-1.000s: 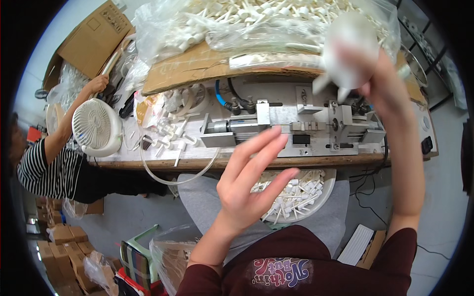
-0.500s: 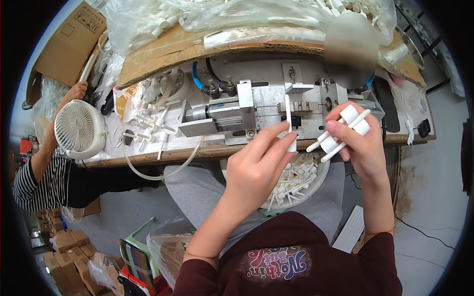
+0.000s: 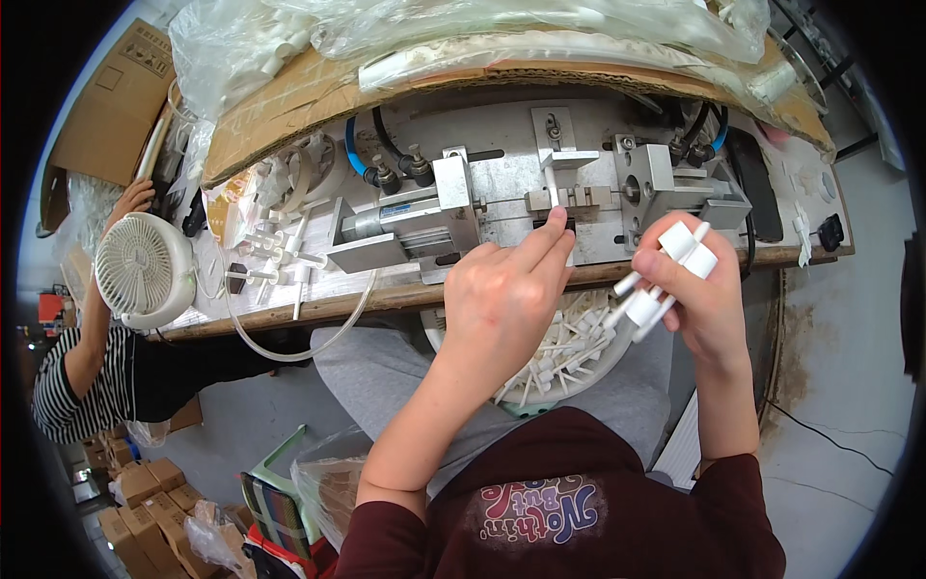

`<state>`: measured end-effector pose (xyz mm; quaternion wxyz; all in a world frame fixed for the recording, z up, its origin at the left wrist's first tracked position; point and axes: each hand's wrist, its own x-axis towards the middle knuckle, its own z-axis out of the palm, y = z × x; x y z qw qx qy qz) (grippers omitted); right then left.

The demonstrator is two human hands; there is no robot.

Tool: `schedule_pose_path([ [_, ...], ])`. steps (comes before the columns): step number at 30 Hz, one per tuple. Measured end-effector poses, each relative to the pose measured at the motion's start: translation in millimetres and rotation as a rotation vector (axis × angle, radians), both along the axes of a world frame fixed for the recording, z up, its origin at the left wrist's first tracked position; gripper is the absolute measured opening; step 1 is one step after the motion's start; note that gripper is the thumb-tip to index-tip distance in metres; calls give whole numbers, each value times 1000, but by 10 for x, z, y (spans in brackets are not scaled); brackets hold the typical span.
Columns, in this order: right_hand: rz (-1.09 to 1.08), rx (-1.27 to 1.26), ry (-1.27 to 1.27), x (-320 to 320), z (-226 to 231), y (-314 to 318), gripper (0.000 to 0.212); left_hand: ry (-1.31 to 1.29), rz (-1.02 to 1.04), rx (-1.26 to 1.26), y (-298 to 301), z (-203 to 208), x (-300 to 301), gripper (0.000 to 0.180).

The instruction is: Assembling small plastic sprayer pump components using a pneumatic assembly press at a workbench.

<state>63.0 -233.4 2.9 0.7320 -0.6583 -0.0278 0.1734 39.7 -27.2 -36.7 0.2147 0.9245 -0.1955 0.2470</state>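
My left hand (image 3: 506, 294) reaches over the bench edge, its index finger stretched forward and the other fingers bent close together. Its fingertips are on the near end of a white plastic stick (image 3: 552, 185), which lies in the small metal holder (image 3: 588, 197) at the fixture's middle; the thumb and the stick's rear part are hidden. My right hand (image 3: 709, 294) is closed around several white sticks with thick round caps (image 3: 677, 243), held in front of the right-hand cylinder block (image 3: 658, 179). Below both hands, a white tub (image 3: 629, 362) of similar capped sticks (image 3: 569, 352) rests at my lap.
A left cylinder block (image 3: 453, 207) faces the holder. Loose white parts (image 3: 275, 251), a clear hose (image 3: 253, 338) and a white fan (image 3: 145, 268) are at left, near a co-worker's arm (image 3: 92, 275). Cardboard (image 3: 289, 121) overhangs behind; a dark phone-like slab (image 3: 755, 193) lies right.
My left hand has moved forward, bringing the stick from upright above the bench edge down into the metal holder. The right hand still grips its capped sticks, slightly lower. The view has shifted a little.
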Motion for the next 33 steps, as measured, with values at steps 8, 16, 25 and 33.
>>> schedule_pose_path([
  [8,-137,-702,-1418,-155,-258,42,31,265,-285,-759,-102,234,-210,35],
  [16,-192,-578,-1390,-104,-375,123,25,247,-235,-649,-49,230,-332,35],
  [25,-220,7,-271,-186,-208,30,13,-3,-35,-59,-20,-29,-55,28],
  [33,-231,269,-79,-111,-332,-55,13,618,-211,-1286,46,54,-222,30],
])
